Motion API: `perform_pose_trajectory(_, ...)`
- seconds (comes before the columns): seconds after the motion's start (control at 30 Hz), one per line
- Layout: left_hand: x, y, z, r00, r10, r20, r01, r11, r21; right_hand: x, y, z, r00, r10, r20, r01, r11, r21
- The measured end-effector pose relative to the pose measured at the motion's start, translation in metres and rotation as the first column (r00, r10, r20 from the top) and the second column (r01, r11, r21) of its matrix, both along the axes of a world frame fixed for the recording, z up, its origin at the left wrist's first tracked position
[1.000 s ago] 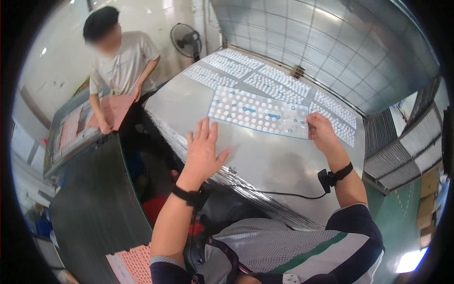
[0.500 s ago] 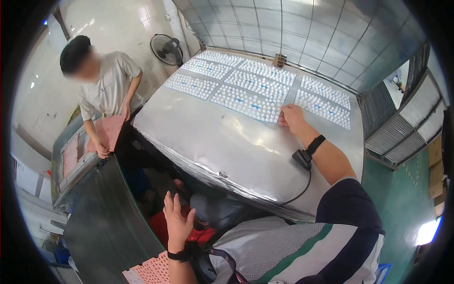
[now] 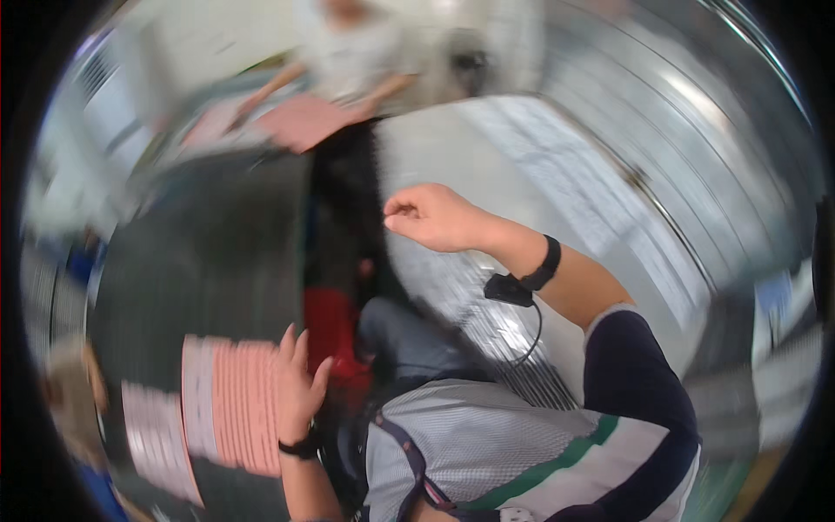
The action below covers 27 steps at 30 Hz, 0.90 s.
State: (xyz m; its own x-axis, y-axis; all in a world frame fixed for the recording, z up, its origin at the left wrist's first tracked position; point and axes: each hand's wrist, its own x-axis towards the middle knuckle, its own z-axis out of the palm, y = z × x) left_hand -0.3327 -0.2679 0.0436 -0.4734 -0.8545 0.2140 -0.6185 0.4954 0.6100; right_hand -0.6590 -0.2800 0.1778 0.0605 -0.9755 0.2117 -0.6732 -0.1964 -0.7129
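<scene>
My right hand point(image 3: 430, 217) is in the air over the near-left edge of the silver metal-topped table point(image 3: 426, 157). Its fingers are loosely curled, and nothing shows in them. My left hand point(image 3: 300, 383) is open, thumb and fingers apart, beside the right edge of a pink perforated panel point(image 3: 248, 404). Whether it touches the panel I cannot tell. A second pink and white panel point(image 3: 156, 435) lies to the left. Both rest on the dark green surface point(image 3: 209, 252). White rows point(image 3: 539, 139) on the metal table are smeared by motion.
Across the dark surface a person point(image 3: 357, 61) in a light shirt has their hands at a pink sheet point(image 3: 304, 120). A dark gap and a red object point(image 3: 330, 331) lie between the two work surfaces. A cable point(image 3: 537, 335) hangs from my right wrist device.
The view has swung left. My right hand has left the white-studded sheet and moved left, its fingers now curled. My left hand, still open, is now beside the pink panel.
</scene>
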Motion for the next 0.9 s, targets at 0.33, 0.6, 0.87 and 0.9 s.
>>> perform_pose_trajectory(0.33,0.162,0.171,-0.061,0.422,0.85,-0.315,-0.84,0.497,0.217,0.368,-0.1,-0.111,0.562,0.822,-0.093,-0.81,0.569,0.142)
perform_pose_trajectory(0.6,0.158,0.215,-0.089,0.371,0.894,-0.251,-0.928,0.366,-0.069,0.551,-0.063,-0.197,0.417,0.859,-0.298,-0.891,0.452,0.055)
perform_pose_trajectory(0.87,0.161,0.21,-0.082,0.407,0.877,-0.257,-0.91,0.412,-0.035,0.581,-0.077,-0.174,0.378,0.833,-0.405,-0.784,0.52,0.338)
perform_pose_trajectory(0.9,0.161,0.21,-0.081,0.412,0.875,-0.254,-0.908,0.418,-0.031,0.579,-0.085,-0.169,0.416,0.811,-0.41,-0.796,0.543,0.266)
